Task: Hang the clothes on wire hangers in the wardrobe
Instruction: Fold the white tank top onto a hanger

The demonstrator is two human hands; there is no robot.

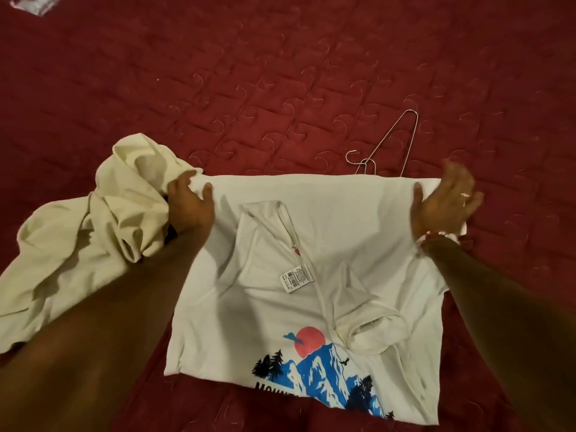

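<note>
A white T-shirt (327, 226) with a blue mountain and red sun print lies flat on the red bedspread, folded over so its neck and a barcode tag show. My left hand (191, 207) grips its far left corner. My right hand (442, 198), blurred, holds the far right corner, thumb over the cloth. Just beyond the shirt's far edge lies a wire hanger (389, 145), its lower part hidden under the shirt. A crumpled cream garment (93, 232) lies at the left, partly under my left forearm.
The quilted red bedspread (280, 73) fills the whole view. A patch of pale surface (34, 3) shows at the top left corner. No wardrobe is in view.
</note>
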